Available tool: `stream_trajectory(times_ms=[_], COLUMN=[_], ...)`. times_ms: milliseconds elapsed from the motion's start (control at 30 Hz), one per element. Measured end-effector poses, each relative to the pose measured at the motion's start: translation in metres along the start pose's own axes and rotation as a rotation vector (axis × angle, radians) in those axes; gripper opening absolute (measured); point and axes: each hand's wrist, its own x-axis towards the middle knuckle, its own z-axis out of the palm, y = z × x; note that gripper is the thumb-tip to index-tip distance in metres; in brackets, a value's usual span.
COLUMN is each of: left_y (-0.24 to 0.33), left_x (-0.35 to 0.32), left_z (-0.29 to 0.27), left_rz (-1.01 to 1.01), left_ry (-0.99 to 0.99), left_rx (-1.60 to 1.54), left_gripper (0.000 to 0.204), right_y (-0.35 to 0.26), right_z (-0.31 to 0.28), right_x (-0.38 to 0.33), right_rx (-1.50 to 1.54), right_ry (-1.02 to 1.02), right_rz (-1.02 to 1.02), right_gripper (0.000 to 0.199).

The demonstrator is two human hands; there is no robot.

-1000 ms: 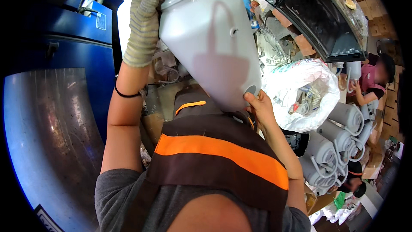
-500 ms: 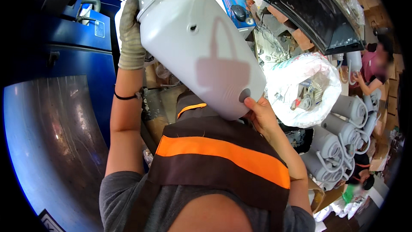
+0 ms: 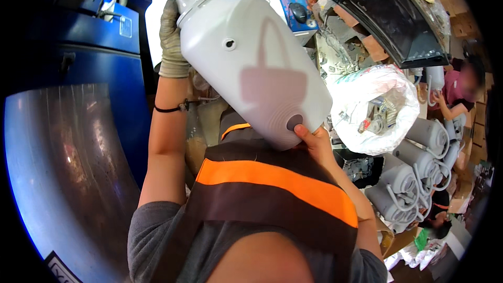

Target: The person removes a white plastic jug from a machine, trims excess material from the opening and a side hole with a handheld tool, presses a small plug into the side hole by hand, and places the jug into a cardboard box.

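your left hand [image 3: 174, 39] is gloved and pressed behind the big white plastic housing [image 3: 251, 57], so its fingers are out of sight and you cannot tell how they grip. your right hand [image 3: 313, 144] shows only a thumb and knuckles at the housing's lower end; the rest sits under the shell. the housing's top is cut off by the picture's upper edge. the bench [image 3: 335, 52] beyond is mostly covered, and the bits on it are too small to name. what lies inside the white plastic bag [image 3: 374, 105] is a tangle you cannot sort out. the person [image 3: 461, 91] at the right rim is blurred.
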Motion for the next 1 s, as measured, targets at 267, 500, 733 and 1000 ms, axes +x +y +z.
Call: stream_trajectory(times_ms=[267,500,733,1000], left_y=[0.008,0.003,0.02,0.032], left_x=[0.039,0.004,-0.018,-0.001], left_z=[-0.053,-0.01,-0.004,-0.039], left_rz=[0.082,0.02,0.032,-0.158], left_ry=[0.074,-0.014,-0.123,-0.192], left_rx=[0.039,-0.066,-0.07,-0.254], left_gripper=[0.035,0.053,0.06,0.054], right_y=[0.004,-0.016,-0.002,-0.008], right_z=[0.011,0.005,0.01,0.008], right_x=[-0.004,-0.014,-0.01,-0.007], right_rx=[0.19,0.027,-0.098,-0.032], right_ry=[-0.151,-0.093,-0.034,-0.167], right_rz=[-0.232,-0.174,-0.126,-0.129], right_gripper=[0.046,0.038,0.039,0.04])
